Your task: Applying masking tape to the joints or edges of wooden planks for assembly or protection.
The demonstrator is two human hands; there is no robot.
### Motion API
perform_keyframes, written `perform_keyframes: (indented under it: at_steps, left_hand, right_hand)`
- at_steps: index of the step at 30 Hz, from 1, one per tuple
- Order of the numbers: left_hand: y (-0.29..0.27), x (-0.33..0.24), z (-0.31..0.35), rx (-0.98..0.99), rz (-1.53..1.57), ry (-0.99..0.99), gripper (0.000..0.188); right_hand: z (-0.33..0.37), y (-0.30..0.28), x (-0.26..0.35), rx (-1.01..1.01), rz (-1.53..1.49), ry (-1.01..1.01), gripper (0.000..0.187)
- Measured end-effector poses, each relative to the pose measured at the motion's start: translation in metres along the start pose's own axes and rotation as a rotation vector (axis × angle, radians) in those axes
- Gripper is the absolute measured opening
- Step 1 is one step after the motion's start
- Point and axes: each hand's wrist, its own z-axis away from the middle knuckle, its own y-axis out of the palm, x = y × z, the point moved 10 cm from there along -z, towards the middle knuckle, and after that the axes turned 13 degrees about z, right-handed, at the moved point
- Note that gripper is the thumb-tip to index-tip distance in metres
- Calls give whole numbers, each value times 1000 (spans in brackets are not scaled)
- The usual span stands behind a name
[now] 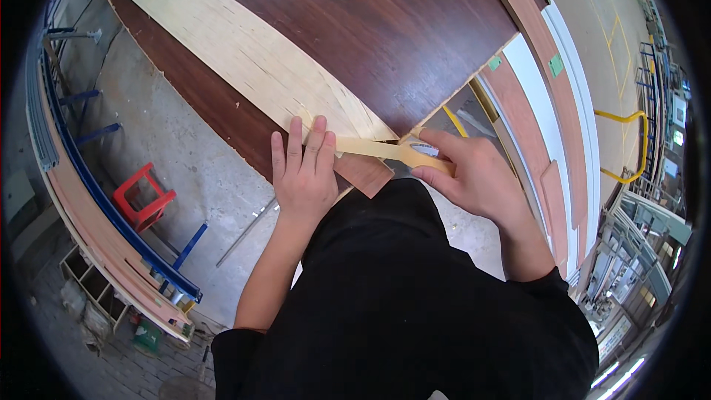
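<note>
A pale wood veneer strip (229, 52) lies lengthwise over a glossy dark brown board (392, 22). My left hand (305, 170) rests flat near the strip's close end, fingers stretched out, its fingertips on the end of a yellowish length of tape (366, 149). That length runs right, across the strip's tip and the board's corner, to a roll of masking tape (429, 157). Thumb and fingers of my right hand (478, 170) grip the roll just off the corner. Below the tape, a small brown wood piece (366, 174) juts from the board's near edge.
Long brown and white panels (559, 118) are stacked at the right. On the left, a blue metal rack (141, 233) holds long boards, with a red plastic stool (144, 196) beside it on the concrete floor. A yellow rail (633, 115) stands further right.
</note>
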Motion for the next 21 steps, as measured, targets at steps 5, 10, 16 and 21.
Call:
perform_keyframes:
  at_steps: [5, 10, 16, 21]
  left_hand:
    - [9, 4, 5, 93, -25, 23, 42]
    - [6, -1, 1, 171, -27, 72, 49]
    - [24, -21, 6, 264, -112, 42, 61]
    - [15, -33, -4, 257, 147, 34, 73]
  right_hand:
    - [9, 16, -28, 24, 169, 146, 50]
    - [13, 34, -51, 16, 155, 279, 50]
    - [7, 42, -55, -35, 172, 338, 52]
    - [7, 39, -53, -29, 149, 369, 51]
